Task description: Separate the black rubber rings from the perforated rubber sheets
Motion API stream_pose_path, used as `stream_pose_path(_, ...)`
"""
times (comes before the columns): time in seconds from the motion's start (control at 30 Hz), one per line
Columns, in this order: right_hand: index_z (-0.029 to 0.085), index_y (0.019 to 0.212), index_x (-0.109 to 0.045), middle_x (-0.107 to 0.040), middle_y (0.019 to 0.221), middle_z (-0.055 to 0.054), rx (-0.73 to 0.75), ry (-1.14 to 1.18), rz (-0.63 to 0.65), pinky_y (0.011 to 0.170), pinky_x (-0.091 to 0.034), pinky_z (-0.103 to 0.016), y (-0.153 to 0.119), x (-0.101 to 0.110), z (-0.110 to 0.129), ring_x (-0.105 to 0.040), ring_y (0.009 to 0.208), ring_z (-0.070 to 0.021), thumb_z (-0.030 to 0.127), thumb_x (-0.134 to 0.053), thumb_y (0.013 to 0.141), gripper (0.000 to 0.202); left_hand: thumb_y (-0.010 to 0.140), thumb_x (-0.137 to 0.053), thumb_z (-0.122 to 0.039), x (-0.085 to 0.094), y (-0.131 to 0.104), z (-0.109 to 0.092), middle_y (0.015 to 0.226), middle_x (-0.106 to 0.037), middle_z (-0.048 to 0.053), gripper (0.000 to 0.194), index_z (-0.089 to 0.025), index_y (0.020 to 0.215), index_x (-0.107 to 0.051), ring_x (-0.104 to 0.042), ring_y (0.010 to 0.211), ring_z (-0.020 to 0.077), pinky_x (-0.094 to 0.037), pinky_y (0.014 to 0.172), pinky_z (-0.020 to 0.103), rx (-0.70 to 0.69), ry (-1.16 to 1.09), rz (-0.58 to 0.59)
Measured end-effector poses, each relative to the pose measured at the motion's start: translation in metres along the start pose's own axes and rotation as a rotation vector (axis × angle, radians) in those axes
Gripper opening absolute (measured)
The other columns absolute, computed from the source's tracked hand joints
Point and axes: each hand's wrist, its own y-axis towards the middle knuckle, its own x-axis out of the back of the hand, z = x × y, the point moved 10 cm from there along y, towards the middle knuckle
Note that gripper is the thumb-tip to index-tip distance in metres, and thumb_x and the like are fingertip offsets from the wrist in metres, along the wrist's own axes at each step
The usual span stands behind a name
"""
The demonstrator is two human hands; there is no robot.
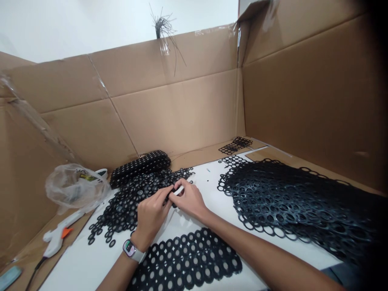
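Note:
My left hand (154, 213), with a watch on its wrist, pinches a small black piece over the white sheet (75, 264). Fingertips nearly touching it, my right hand (191, 200) holds a slim white stick (179, 190) at the same piece. The piece is mostly covered by fingers, so its shape is unclear. Below my hands lies a panel of joined black rings (188, 258) with pale centres. Many loose black rings (121, 210) are heaped beside my left hand. To the right spreads a large stack of black ring mesh (285, 198).
A white glue gun (56, 240) with an orange trigger lies at the left, near a clear plastic bag (75, 186). Behind the heap is a rolled black mesh (141, 165). Cardboard walls (182, 113) stand around; a wire bundle (162, 26) hangs on the back one.

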Motion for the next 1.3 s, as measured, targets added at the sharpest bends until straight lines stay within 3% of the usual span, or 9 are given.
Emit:
stream_pose_path(0.3, 0.024, 0.097, -0.067, -0.075, 0.081, 0.003, 0.005, 0.013, 0.009, 0.067, -0.041, -0.022, 0.001, -0.002, 0.000, -0.069, 0.077, -0.0160, 0.036, -0.071, 0.084, 0.018, 0.107, -0.056, -0.021, 0.005, 0.002, -0.008, 0.129, -0.079, 0.003, 0.032, -0.024, 0.135, -0.071, -0.080, 0.101, 0.0190, -0.059, 0.076, 0.026, -0.042, -0.047, -0.021)
stream_pose_path(0.6, 0.025, 0.098, -0.067, -0.074, 0.077, 0.005, -0.007, 0.007, -0.002, 0.065, -0.038, -0.022, 0.000, -0.001, -0.001, -0.067, 0.072, -0.0151, 0.035, -0.071, 0.082, 0.019, 0.103, -0.065, -0.024, -0.001, -0.002, 0.003, 0.122, -0.081, 0.002, 0.031, -0.024, 0.132, -0.072, -0.080, 0.083, 0.0188, -0.055, 0.065, 0.028, 0.028, 0.039, -0.011)
stream_pose_path(0.93, 0.025, 0.097, -0.067, -0.074, 0.078, 0.004, 0.005, 0.011, -0.004, 0.067, -0.040, -0.022, 0.000, -0.001, 0.000, -0.068, 0.075, -0.0159, 0.035, -0.071, 0.082, 0.018, 0.104, -0.059, -0.018, 0.003, 0.001, -0.005, 0.127, -0.080, 0.002, 0.033, -0.023, 0.134, -0.071, -0.081, 0.095, 0.0189, -0.058, 0.072, 0.027, -0.025, -0.008, -0.023)
stream_pose_path(1.3, 0.025, 0.096, -0.066, -0.074, 0.078, 0.005, 0.013, 0.016, -0.003, 0.067, -0.041, -0.022, -0.001, -0.001, 0.001, -0.069, 0.075, -0.0156, 0.036, -0.070, 0.083, 0.018, 0.103, -0.061, -0.017, 0.005, 0.001, -0.005, 0.126, -0.080, 0.000, 0.034, -0.024, 0.134, -0.072, -0.081, 0.092, 0.0180, -0.057, 0.069, 0.027, -0.020, -0.007, -0.017)
